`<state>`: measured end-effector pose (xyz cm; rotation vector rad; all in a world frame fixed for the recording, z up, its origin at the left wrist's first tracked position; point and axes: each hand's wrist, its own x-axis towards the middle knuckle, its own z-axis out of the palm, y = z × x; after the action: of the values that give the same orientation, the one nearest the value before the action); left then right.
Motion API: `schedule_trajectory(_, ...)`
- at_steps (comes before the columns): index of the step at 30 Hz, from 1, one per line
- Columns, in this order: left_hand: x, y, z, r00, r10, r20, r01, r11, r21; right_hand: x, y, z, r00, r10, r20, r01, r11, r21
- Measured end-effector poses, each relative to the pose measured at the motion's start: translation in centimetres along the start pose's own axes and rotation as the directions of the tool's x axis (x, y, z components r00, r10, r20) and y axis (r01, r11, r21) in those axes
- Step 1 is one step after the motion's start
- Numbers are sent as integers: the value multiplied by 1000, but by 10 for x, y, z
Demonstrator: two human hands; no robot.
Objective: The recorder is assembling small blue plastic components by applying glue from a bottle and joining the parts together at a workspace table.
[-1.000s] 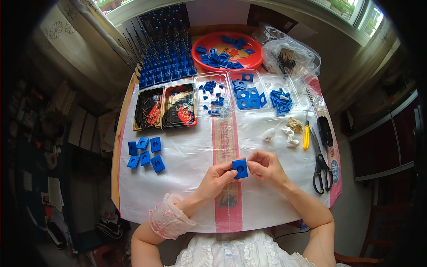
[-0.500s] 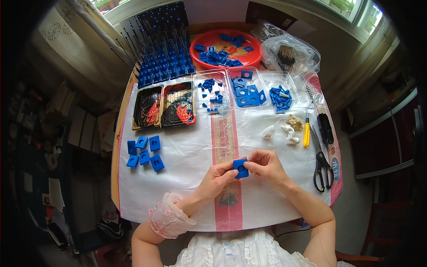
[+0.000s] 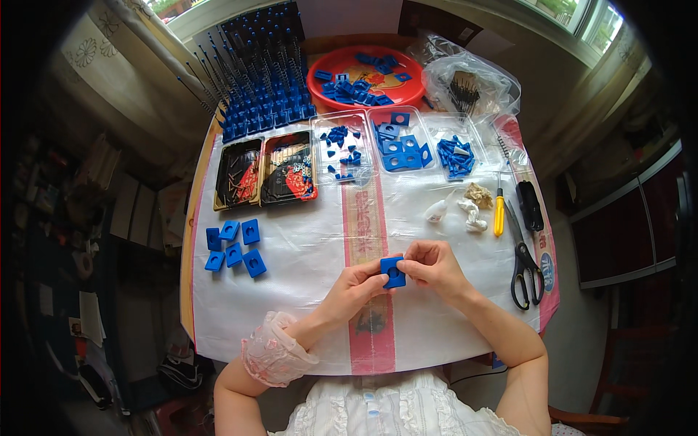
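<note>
We see both forearms entering from the lower edge and converging at the table's centre. The left hand (image 3: 354, 287) and the right hand (image 3: 430, 267) pinch between fingertips a small blue square block (image 3: 393, 272) with a round hole in its face; it is held just above the white plastic sheet (image 3: 305, 247), over the pink stripe (image 3: 369, 240) running down the middle. The left wrist bears a ruffled lace cuff (image 3: 275, 350).

To the left lie five similar blue blocks (image 3: 234, 245) in a loose cluster, well apart from the hands. Farther back we note two dark trays (image 3: 265, 171), three clear plastic trays (image 3: 396, 145) of small blue parts, a red round tray (image 3: 365, 75) with more blue pieces, and a rack of blue bases with thin upright rods (image 3: 263, 80). A crinkled clear bag (image 3: 470, 81) sits at upper right. On the right edge lie black-handled scissors (image 3: 522, 267), a yellow-handled tool (image 3: 499, 212), a black oblong object (image 3: 529, 205) and some white crumpled scraps (image 3: 471, 216).
</note>
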<state>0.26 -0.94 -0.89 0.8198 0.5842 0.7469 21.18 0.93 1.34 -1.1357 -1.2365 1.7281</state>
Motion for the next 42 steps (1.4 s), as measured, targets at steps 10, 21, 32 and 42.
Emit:
schedule_trajectory(10,3,6,-3,986,53,-160,-62,997,-52,-1,-3,9,929,-245,-277,225,969,-104)
schedule_trajectory(21,4,11,-6,962,114,-247,-138,987,-85,-12,-23,-2,187,-885,426,515,-281,-810)
schedule_trajectory(32,5,11,-6,962,115,-247,-139,987,-83,-13,-16,-2,150,-836,527,507,-393,-767)
schedule_trajectory(42,5,9,-7,964,104,-245,-129,988,-89,-11,-17,-1,147,-832,536,507,-402,-763)
